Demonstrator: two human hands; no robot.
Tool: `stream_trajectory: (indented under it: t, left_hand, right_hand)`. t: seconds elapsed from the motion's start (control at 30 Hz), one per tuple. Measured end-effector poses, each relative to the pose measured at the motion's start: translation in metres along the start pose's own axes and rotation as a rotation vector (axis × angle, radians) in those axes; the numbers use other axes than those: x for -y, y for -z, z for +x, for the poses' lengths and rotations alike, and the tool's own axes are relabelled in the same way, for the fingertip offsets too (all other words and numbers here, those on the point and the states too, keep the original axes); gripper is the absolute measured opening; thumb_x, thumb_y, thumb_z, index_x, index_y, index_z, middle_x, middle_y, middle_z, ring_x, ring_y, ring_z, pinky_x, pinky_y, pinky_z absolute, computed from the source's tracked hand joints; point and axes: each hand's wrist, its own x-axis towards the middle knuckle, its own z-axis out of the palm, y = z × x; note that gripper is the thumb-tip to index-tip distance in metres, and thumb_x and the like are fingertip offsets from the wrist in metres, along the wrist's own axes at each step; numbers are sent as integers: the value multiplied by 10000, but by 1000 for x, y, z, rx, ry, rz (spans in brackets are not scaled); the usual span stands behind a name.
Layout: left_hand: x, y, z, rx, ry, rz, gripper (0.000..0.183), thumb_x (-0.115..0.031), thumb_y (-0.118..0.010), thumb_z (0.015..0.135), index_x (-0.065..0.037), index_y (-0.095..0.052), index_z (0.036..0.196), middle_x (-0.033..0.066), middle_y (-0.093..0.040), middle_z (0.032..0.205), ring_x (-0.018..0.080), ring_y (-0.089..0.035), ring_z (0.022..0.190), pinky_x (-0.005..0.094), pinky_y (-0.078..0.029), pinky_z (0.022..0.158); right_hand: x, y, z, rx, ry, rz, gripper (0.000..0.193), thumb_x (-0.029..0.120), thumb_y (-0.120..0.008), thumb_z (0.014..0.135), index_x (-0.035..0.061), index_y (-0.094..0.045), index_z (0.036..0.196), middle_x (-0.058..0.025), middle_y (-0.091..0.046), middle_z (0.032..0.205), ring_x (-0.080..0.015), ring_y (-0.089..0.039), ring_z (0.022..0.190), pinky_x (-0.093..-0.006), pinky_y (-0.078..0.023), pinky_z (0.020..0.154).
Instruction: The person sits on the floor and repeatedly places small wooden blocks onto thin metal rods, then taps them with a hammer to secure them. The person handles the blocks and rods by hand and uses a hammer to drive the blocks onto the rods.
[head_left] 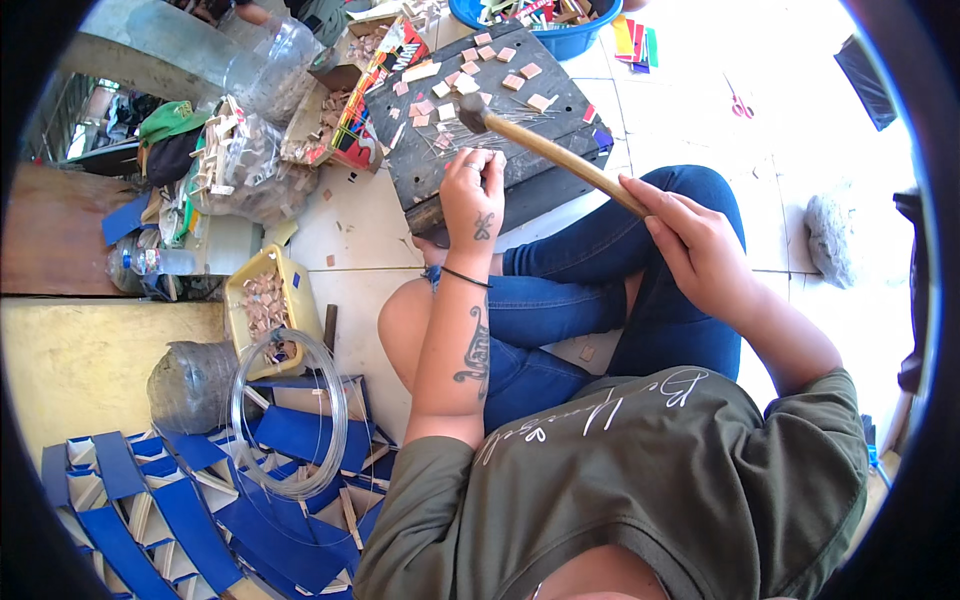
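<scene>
On the head view, the right hand (693, 236) is closed round the handle of a hammer (565, 155), its head above the dark board (545, 182). The left hand (473, 195) is pinched at the near edge, contents impossible to tell! Wooden squares (531, 71) dot the far half; white floor (690, 120) opens rightward, scissors (740, 106) lying there. Containers: blue basin (575, 42), coloured pieces inside, beyond; yellow bin (300, 285) and printed carton (360, 125), both holding small wooden bits, left.

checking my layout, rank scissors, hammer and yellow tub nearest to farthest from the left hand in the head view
1. Hammer, head just beyond the left hand
2. Yellow tub, to its left
3. Scissors, on the floor, well to its right
</scene>
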Motion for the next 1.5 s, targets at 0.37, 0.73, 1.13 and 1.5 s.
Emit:
stream_trajectory:
  t: [0.37, 0.73, 1.13, 1.5]
  left_hand:
    - [1, -1, -2, 5, 34, -23, 61, -46, -651, 849, -6, -619, 814, 102, -567, 721, 251, -555, 612, 350, -450, 598]
    - [-2, 0, -5, -20, 13, 49, 33, -26, -640, 841, -12, -614, 824, 99, -584, 754, 265, -579, 671, 368, -466, 637]
    - [-29, -8, -6, 90, -46, 533, 213, -208, -731, 769, -26, -702, 875, 79, -549, 843, 275, -567, 810, 401, -455, 742]
    - [-26, 8, -7, 192, -91, 470, 170, -121, -665, 825, -31, -717, 959, 75, -564, 919, 271, -545, 894, 404, -434, 780]
  right_hand:
    - [-5, 0, -1, 44, -64, -29, 420, 65, -506, 948, 111, -507, 1366, -175, -644, 907, -319, -651, 772, -389, -514, 692]
    - [-9, 3, -3, 2, -225, 156, 391, 79, -488, 975, 79, -512, 1365, -126, -580, 771, -204, -584, 691, -311, -476, 676]
    - [-33, -2, -22, -54, -474, 247, 366, 88, -478, 991, 67, -519, 1354, -60, -513, 745, -123, -469, 655, -267, -430, 625]
    - [-40, -20, -44, 71, -259, -132, 400, 78, -506, 953, 121, -509, 1351, -173, -650, 998, -346, -658, 813, -407, -530, 718]
